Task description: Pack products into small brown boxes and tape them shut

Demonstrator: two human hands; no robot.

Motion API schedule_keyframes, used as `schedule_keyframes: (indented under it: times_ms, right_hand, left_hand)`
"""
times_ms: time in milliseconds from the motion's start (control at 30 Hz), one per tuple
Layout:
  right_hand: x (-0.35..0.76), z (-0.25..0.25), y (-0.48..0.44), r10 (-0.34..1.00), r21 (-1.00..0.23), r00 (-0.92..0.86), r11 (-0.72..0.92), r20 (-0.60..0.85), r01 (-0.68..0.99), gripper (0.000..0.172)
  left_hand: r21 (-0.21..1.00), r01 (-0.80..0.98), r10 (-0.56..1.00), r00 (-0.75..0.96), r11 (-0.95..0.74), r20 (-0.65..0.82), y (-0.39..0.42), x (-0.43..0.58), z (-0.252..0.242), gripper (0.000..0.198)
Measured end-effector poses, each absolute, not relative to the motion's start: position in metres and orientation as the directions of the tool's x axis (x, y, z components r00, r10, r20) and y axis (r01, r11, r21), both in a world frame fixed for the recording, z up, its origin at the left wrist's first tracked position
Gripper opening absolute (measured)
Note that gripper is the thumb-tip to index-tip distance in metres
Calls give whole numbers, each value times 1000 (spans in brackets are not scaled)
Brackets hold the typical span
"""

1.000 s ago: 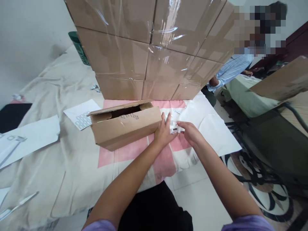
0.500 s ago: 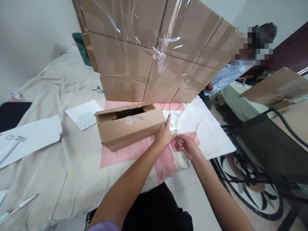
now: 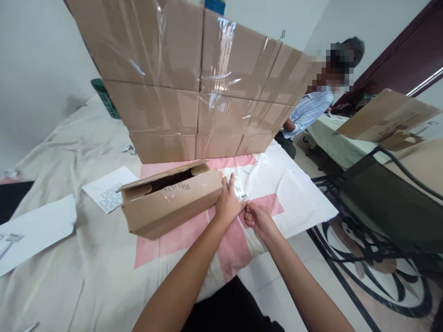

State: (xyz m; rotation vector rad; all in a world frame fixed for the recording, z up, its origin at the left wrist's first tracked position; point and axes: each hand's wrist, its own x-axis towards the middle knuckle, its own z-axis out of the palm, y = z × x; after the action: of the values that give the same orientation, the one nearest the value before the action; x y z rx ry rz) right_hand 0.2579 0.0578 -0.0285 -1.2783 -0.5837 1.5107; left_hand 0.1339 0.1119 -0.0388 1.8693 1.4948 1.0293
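A small brown cardboard box lies on the bed cover, its top flaps partly raised over a dark gap. Beside its right end is my left hand, fingers stretched apart and thumb reaching toward my other hand. The fingers of my right hand are curled in a pinch at that thumb tip; whatever they hold is too small to make out. Just beyond both hands lies a small white and clear packet on the cloth. Some of the left fingers overlap the box's end, and contact there is unclear.
Behind the box rises a tall stack of taped cardboard boxes. Printed white sheets lie to the left, and a green container stands behind. Rightward are a dark folding chair, another person and a large carton.
My view has shifted, so the stack and small box appear further left and the box lower. Two left fingers now show spread apart. Both hands stay close together, the right still pinched.
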Motion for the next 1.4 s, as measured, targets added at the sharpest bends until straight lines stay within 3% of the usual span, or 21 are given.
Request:
schedule_keyframes:
  times_ms: [200, 400, 733, 1033, 1400]
  right_hand:
    - [262, -30, 58, 911, -833, 34, -359, -410, -420, 44]
    - [269, -33, 56, 923, -807, -41, -355, -382, -472, 38]
    - [281, -37, 44, 940, -710, -286, -329, -185, -623, 23]
    - [279, -35, 35, 946, -765, -298, -285, -127, -578, 19]
    - [278, -33, 34, 961, -759, -239, -256, -137, -599, 23]
  left_hand:
    - [790, 385, 878, 244, -478, 413, 112, 126, -44, 93]
    - [843, 310, 899, 135, -439, 418, 118, 129, -53, 71]
    - [826, 387, 910, 109, -410, 401, 120, 134, -60, 68]
    - [820, 369, 894, 84, -438, 440, 122, 136, -64, 66]
    - [844, 364, 919, 122, -393, 375, 123, 136, -62, 72]
